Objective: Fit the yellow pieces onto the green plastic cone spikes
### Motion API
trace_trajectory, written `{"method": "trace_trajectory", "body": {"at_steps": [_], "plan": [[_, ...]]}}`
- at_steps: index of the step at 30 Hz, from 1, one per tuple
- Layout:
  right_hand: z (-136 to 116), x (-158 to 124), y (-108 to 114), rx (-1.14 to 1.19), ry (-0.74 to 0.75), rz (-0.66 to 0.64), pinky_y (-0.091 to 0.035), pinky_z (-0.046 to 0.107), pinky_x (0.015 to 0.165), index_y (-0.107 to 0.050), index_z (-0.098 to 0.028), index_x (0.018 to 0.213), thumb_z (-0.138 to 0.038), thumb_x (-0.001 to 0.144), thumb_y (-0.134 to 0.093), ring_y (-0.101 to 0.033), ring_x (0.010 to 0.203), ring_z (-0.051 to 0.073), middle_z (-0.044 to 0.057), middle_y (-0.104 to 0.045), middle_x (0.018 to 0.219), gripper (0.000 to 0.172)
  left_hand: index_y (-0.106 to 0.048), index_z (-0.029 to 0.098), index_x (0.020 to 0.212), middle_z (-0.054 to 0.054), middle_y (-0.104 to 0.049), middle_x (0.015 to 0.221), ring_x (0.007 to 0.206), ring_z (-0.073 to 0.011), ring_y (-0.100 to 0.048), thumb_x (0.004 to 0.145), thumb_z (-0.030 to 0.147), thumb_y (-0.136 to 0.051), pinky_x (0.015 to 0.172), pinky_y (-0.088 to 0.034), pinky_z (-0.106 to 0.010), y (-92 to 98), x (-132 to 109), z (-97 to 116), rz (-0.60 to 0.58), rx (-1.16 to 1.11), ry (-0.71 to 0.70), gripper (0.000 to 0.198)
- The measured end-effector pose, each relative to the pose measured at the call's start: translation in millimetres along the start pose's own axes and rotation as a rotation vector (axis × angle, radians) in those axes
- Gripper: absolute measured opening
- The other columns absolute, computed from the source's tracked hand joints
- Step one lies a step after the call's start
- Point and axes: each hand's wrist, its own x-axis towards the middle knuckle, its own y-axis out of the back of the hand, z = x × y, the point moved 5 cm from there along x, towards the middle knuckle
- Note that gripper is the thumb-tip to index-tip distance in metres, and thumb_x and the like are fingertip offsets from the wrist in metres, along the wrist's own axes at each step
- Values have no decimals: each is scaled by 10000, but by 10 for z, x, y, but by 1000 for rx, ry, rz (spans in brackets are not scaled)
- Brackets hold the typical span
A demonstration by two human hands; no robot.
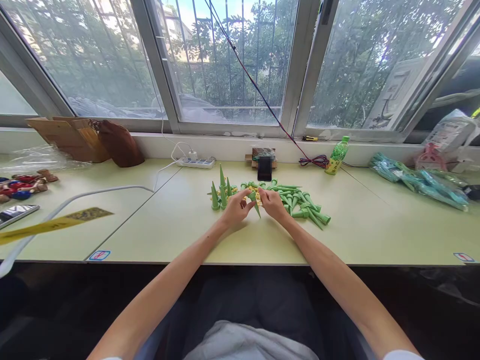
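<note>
Green cone (257,210), head view: in the L hand (237,206), btwn thumb and fingers, just above the tabletop (255,245). L fingers clamped on it nr the wide end; narrow tip sticks out below them, tilted, pointing down and slightly to the R. R hand (274,205) right beside, fingers curled in w/ tips close to the cone's upper end; can't tell if they're pinching the cone, a small part, or nothing. Cone's wide end partly hidden by fingers, so exact contact there unclear.

Around the hands: a few upright cones (215,196) stand tip-up just L of the L hand. Small yellow pieces (234,190) lie behind the hands, partly covered. Pile of loose green cones (296,200) R of the R hand, lying every which way. Dark phone (264,170) propped behind the yellow pcs; green bottle (337,156) farther back, to the R.
</note>
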Motion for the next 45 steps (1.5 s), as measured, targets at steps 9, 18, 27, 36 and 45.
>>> {"method": "trace_trajectory", "body": {"at_steps": [9,18,27,36,45], "plan": [[12,17,-22,25,10,-8,-289,297,543,-308,-232,560,-760,941,-257,-340,500,122,-15,-380,486,652,-572,168,1038,78,-478,546,431,-87,-465,865,336,-632,470,-385,-224,-3,3,17,10,7,9,249],[-51,-11,-77,16,83,-63,-287,278,557,-385,-216,610,-718,943,-330,-359,548,119,-19,-408,562,605,-552,191,943,84,-482,491,403,-103,-498,830,416,-693,459,-405,-227,15,25,-8,21,-95,105,288],[-115,-44,-64,41,102,-102,-273,270,543,-390,-222,662,-660,900,-499,-326,543,113,-42,-386,573,510,-534,198,1003,87,-486,483,405,-120,-512,813,386,-678,455,-399,-229,41,41,-68,70,-90,152,303],[-70,-42,-90,17,85,-91,-280,278,545,-396,-220,639,-683,916,-439,-337,541,122,-26,-407,563,541,-524,197,924,98,-392,510,414,-74,-402,822,324,-637,450,-320,-203,50,18,26,97,5,57,198],[-30,-37,-103,23,75,-96,-268,274,550,-360,-211,596,-732,914,-404,-315,551,111,-35,-368,546,612,-534,194,915,89,-392,556,442,-65,-368,819,337,-664,458,-302,-202,58,11,43,103,-15,22,215]]}}
